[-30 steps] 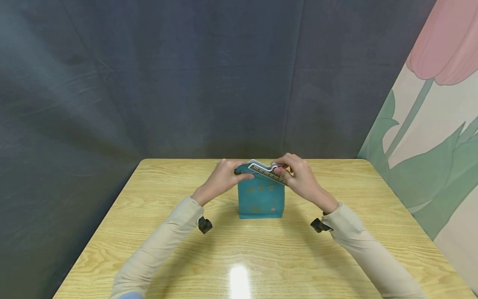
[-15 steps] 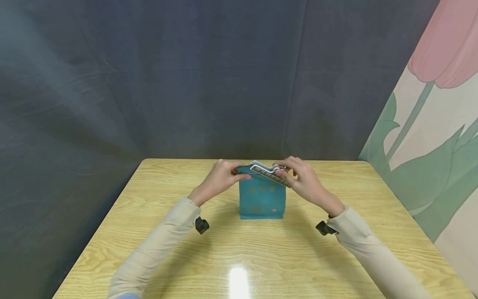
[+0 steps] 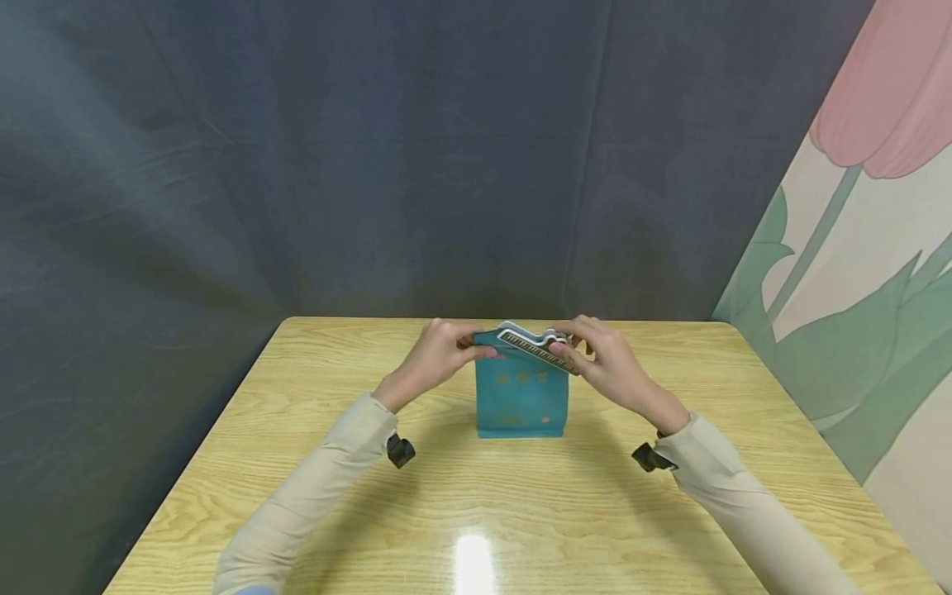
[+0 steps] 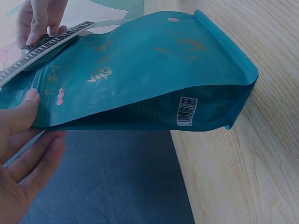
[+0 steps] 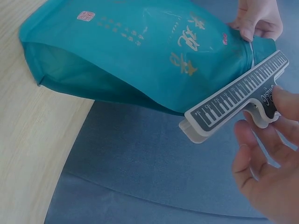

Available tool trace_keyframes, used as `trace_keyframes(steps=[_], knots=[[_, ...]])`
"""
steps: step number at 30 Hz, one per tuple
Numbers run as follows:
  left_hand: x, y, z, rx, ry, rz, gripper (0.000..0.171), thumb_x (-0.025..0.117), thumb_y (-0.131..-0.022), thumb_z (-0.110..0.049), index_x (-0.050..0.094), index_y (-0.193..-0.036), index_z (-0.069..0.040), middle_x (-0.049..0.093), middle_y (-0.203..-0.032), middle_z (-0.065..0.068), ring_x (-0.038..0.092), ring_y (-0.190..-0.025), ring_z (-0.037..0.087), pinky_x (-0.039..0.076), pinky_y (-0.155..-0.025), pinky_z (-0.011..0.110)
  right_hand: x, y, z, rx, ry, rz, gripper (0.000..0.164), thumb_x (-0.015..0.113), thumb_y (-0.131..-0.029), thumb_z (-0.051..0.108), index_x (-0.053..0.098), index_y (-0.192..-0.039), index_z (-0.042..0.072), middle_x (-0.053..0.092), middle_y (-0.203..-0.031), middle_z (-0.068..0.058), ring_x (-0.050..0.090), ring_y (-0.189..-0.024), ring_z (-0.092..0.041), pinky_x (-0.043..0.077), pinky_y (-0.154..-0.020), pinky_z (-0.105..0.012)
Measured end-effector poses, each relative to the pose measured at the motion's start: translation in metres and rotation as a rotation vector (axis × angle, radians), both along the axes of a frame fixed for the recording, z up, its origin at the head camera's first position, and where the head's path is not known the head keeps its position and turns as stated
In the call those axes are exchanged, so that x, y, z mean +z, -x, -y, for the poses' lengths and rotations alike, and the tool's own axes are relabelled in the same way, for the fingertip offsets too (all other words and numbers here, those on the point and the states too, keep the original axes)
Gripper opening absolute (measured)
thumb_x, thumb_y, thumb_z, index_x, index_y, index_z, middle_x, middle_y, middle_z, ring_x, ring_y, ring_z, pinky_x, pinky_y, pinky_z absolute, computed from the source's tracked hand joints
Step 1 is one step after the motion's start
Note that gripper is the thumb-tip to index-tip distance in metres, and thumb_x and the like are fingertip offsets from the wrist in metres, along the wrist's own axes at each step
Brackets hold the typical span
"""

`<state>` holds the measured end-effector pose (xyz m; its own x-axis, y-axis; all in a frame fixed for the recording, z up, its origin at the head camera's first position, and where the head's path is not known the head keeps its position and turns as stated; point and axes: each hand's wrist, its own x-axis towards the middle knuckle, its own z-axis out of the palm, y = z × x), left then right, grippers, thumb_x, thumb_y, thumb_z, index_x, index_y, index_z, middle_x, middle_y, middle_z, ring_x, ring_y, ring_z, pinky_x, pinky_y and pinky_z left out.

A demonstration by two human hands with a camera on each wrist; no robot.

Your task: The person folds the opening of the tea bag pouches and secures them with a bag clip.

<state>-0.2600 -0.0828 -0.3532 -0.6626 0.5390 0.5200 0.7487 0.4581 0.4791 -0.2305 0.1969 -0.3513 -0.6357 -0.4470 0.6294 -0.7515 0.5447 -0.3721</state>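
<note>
A teal pouch bag (image 3: 521, 401) with gold lettering stands upright on the table. My left hand (image 3: 439, 355) pinches its upper left edge between thumb and fingers; in the left wrist view the bag's barcode side panel (image 4: 187, 111) faces the camera. My right hand (image 3: 606, 368) grips the handle of a long black-and-white clip (image 5: 240, 91) printed with piano keys. Slanting down to the right, the clip lies across the bag's top, its jaws straddling the folded top in the right wrist view. One end of the clip sticks out past the bag's edge there.
The wooden table (image 3: 476, 496) reaches back to a dark cloth curtain (image 3: 431, 165). To the right stands a wall painted with a pink tulip (image 3: 885, 83). A small black wrist camera (image 3: 400, 450) hangs at the left cuff, another camera (image 3: 650, 457) at the right.
Both hands have drawn slightly apart, the left outward along the bag's top and the right a little right and down. The clip has shifted slightly right and down with the right hand.
</note>
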Motion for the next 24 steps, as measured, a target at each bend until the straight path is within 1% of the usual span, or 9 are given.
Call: trace_keyframes(steps=[5, 7, 9, 10, 12, 14, 16, 20, 24], knots=[[-0.001, 0.0, 0.002, -0.005, -0.005, -0.006, 0.006, 0.076, -0.088, -0.017, 0.073, -0.087, -0.011, 0.069, -0.077, -0.002, 0.066, -0.068, 0.004, 0.051, -0.06, 0.021, -0.002, 0.001, -0.002, 0.008, 0.002, 0.005, 0.026, 0.073, -0.089, 0.004, 0.071, -0.115, 0.004, 0.066, -0.091, 0.003, 0.052, -0.073, -0.01, 0.044, -0.061, -0.033], [-0.002, 0.0, 0.003, -0.005, -0.005, -0.016, 0.008, 0.076, -0.088, -0.017, 0.071, -0.084, -0.011, 0.068, -0.075, -0.003, 0.064, -0.066, 0.003, 0.05, -0.06, 0.021, -0.002, 0.001, -0.003, 0.007, 0.001, 0.012, 0.027, 0.073, -0.089, 0.004, 0.07, -0.116, 0.004, 0.066, -0.092, 0.002, 0.054, -0.076, -0.011, 0.044, -0.061, -0.033], [-0.003, 0.0, 0.005, -0.003, -0.005, -0.023, 0.016, 0.076, -0.088, -0.017, 0.066, -0.076, -0.011, 0.064, -0.069, -0.003, 0.056, -0.059, 0.002, 0.044, -0.056, 0.02, -0.004, 0.002, -0.005, 0.004, 0.001, 0.02, 0.028, 0.073, -0.089, 0.004, 0.07, -0.117, 0.004, 0.067, -0.094, 0.001, 0.057, -0.08, -0.012, 0.044, -0.061, -0.034], [-0.003, 0.0, 0.006, -0.004, -0.009, -0.025, 0.019, 0.076, -0.088, -0.018, 0.064, -0.074, -0.012, 0.064, -0.068, -0.004, 0.055, -0.058, 0.002, 0.043, -0.055, 0.021, -0.004, 0.002, -0.006, 0.002, 0.0, 0.023, 0.028, 0.073, -0.089, 0.004, 0.07, -0.117, 0.005, 0.067, -0.095, 0.001, 0.057, -0.081, -0.013, 0.045, -0.061, -0.035], [-0.005, 0.0, 0.009, -0.008, -0.018, -0.023, 0.026, 0.076, -0.088, -0.018, 0.059, -0.069, -0.013, 0.064, -0.067, -0.003, 0.055, -0.057, 0.003, 0.042, -0.055, 0.021, -0.005, 0.002, -0.008, -0.001, -0.002, 0.031, 0.027, 0.073, -0.089, 0.004, 0.07, -0.117, 0.005, 0.068, -0.097, 0.0, 0.058, -0.081, -0.013, 0.045, -0.06, -0.036], [-0.006, 0.0, 0.011, -0.016, -0.031, -0.012, 0.028, 0.076, -0.088, -0.017, 0.058, -0.068, -0.013, 0.065, -0.067, -0.003, 0.059, -0.059, 0.005, 0.046, -0.057, 0.021, -0.007, 0.002, -0.01, -0.003, -0.004, 0.026, 0.027, 0.073, -0.089, 0.004, 0.07, -0.116, 0.004, 0.069, -0.098, -0.001, 0.059, -0.081, -0.014, 0.045, -0.059, -0.036], [-0.007, 0.0, 0.012, -0.018, -0.041, -0.002, 0.022, 0.076, -0.088, -0.017, 0.063, -0.071, -0.013, 0.069, -0.072, -0.003, 0.067, -0.066, 0.008, 0.052, -0.062, 0.022, -0.01, 0.002, -0.012, -0.007, -0.01, 0.02, 0.027, 0.073, -0.088, 0.003, 0.07, -0.115, 0.003, 0.069, -0.098, -0.002, 0.059, -0.08, -0.014, 0.045, -0.059, -0.034], [-0.01, 0.001, 0.015, -0.016, -0.048, 0.021, 0.012, 0.075, -0.089, -0.015, 0.071, -0.079, -0.011, 0.072, -0.077, -0.004, 0.069, -0.07, 0.011, 0.054, -0.066, 0.023, -0.014, 0.002, -0.016, -0.01, -0.02, 0.019, 0.028, 0.074, -0.088, 0.001, 0.07, -0.116, 0.0, 0.069, -0.099, -0.005, 0.06, -0.079, -0.015, 0.045, -0.059, -0.032], [-0.012, 0.001, 0.017, -0.019, -0.052, 0.046, 0.006, 0.075, -0.089, -0.012, 0.074, -0.086, -0.008, 0.073, -0.082, -0.002, 0.07, -0.072, 0.011, 0.055, -0.068, 0.023, -0.016, 0.002, -0.019, -0.02, -0.024, 0.044, 0.027, 0.073, -0.089, 0.003, 0.07, -0.115, 0.001, 0.069, -0.098, -0.003, 0.06, -0.079, -0.014, 0.046, -0.06, -0.032]])
